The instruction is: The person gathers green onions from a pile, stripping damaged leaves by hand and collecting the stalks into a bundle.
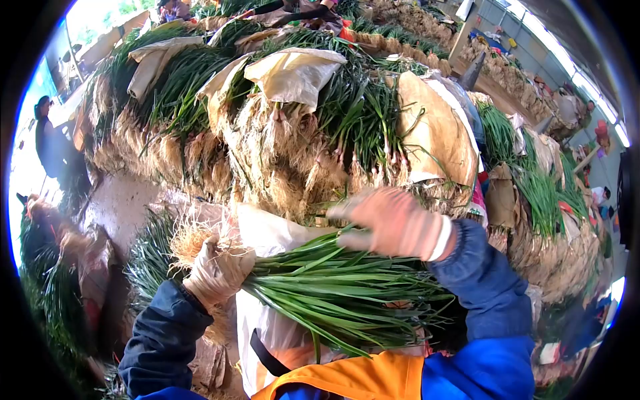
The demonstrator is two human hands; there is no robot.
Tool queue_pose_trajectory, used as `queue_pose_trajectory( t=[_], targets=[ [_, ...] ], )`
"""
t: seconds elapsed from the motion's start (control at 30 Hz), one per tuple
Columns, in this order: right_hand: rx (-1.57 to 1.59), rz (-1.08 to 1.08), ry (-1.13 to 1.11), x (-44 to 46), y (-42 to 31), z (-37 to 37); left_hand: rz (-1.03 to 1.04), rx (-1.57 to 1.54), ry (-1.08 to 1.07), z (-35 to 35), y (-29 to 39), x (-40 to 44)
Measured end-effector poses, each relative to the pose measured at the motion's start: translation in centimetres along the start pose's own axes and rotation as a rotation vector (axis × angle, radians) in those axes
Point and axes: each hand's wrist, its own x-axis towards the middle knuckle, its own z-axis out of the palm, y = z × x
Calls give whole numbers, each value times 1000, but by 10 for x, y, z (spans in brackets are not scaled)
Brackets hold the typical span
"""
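My left hand (220,272), in a pale glove, is closed around a bunch of green onion-like plants (340,287) just below the roots. Its tan, stringy roots (190,241) stick out past the hand on the left. The long green leaves fan out to the right in front of my body. Over the upper edge of the leaves is my right hand (393,223), gloved and blurred by motion. Its thumb and fingers look apart, with nothing visible between them; whether it touches the leaves I cannot tell.
A long heap of similar rooted plants (280,150) lies ahead, partly covered by pale sheets (297,70) and a brown sheet (433,130). More bundles (543,197) stand at the right. Leafy greens (150,257) lie beside my left arm. A person (53,137) is at the far left.
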Motion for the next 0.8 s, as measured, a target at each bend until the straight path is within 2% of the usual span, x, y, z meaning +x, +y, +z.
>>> queue_pose_trajectory(
  t=[0.03,0.1,0.13,0.23,0.37,0.43,0.47,0.5,0.57,0.63,0.67,0.7,0.77,0.8],
  targets=[
    [13,-25,-179,11,-9,1,19,88,6,2,1,-4],
    [-25,-41,-342,23,-12,17,55,264,22,6,2,-11],
    [-52,-73,-253,24,-12,23,58,243,20,7,2,-14],
    [148,-12,-222,18,-11,19,57,258,-25,-2,4,-16],
    [109,-36,-126,1,-5,30,63,180,14,0,-1,-9],
    [661,52,164,-7,3,43,66,134,71,5,1,-12],
    [751,103,268,-12,11,41,54,418,172,5,5,-15],
    [1114,239,352,-20,24,36,25,478,174,7,6,-19],
    [1279,507,454,-47,53,24,-45,457,76,20,11,-34],
    [1333,590,360,-83,80,12,-130,308,58,24,12,-32],
    [763,617,331,-109,117,34,-162,201,119,32,10,-34],
    [147,813,190,-133,124,33,-193,96,175,39,7,-37],
    [-606,898,116,-171,119,33,-220,35,201,52,5,-42],
    [-349,843,306,-195,133,38,-233,15,203,54,5,-39]
  ],
)
